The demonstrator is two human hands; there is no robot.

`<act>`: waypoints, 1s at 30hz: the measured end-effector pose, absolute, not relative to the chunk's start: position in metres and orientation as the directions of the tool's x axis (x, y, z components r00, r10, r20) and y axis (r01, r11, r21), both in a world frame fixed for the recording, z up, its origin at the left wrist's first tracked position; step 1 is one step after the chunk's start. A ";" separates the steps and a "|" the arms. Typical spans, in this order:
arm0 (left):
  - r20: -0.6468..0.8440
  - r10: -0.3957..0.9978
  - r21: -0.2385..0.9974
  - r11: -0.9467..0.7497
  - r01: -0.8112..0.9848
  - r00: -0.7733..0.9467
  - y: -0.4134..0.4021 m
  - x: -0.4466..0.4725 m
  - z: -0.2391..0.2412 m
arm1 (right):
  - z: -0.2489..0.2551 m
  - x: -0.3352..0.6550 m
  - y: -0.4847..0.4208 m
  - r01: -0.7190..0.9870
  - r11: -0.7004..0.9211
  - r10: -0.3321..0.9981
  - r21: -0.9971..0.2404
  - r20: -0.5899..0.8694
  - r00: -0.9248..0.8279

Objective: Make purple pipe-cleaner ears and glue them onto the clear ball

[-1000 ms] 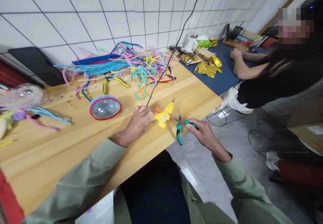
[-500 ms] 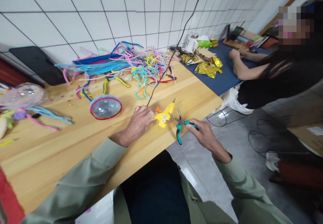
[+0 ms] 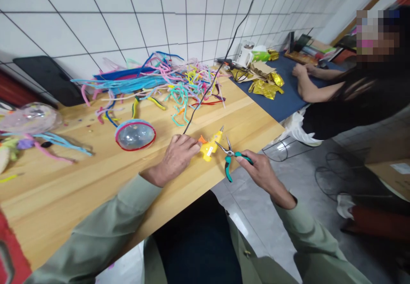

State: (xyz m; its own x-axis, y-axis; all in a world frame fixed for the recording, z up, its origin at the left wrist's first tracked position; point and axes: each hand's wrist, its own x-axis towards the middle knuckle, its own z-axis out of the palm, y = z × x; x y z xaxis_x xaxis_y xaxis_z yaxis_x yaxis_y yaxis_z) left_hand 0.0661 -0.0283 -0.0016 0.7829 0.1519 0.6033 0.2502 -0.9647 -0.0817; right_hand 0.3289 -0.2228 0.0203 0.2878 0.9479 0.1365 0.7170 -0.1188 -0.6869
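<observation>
My left hand (image 3: 179, 156) is closed around the handle end of a yellow glue gun (image 3: 210, 148). The gun's metal nozzle points away and to the right, and its orange trigger shows beside my fingers. A black cord runs up from near that hand. My right hand (image 3: 258, 166) grips one handle of a pair of needle-nose pliers (image 3: 229, 152) with green and black handles. The pliers' jaws are spread, close to the right side of the glue gun; whether they touch it I cannot tell. Left of my hands rests a clear dome (image 3: 134, 135) edged with red and blue pipe cleaner.
A heap of coloured pipe cleaners (image 3: 141, 83) lies along the tiled wall, with yellow-handled pliers before it. A dark phone (image 3: 48, 81) leans at the left. Gold foil scraps (image 3: 265, 88) lie on a blue mat (image 3: 288, 104), where another person sits. The black cord (image 3: 224, 60) crosses the bench.
The glue gun has turned slightly in my left hand and shifted a little to the right. My right hand and the open pliers stay almost in the same place.
</observation>
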 end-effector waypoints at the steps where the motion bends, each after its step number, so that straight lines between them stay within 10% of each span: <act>1: 0.604 0.142 -0.094 -0.965 0.247 0.784 -0.028 0.066 -0.002 | 0.020 0.328 -0.222 0.723 -0.125 0.946 -0.680 0.137 0.293; 30: 0.541 0.097 -0.204 -0.949 0.242 0.836 -0.032 0.066 0.003 | 0.028 0.341 -0.220 0.652 -0.202 0.905 -0.731 0.115 0.409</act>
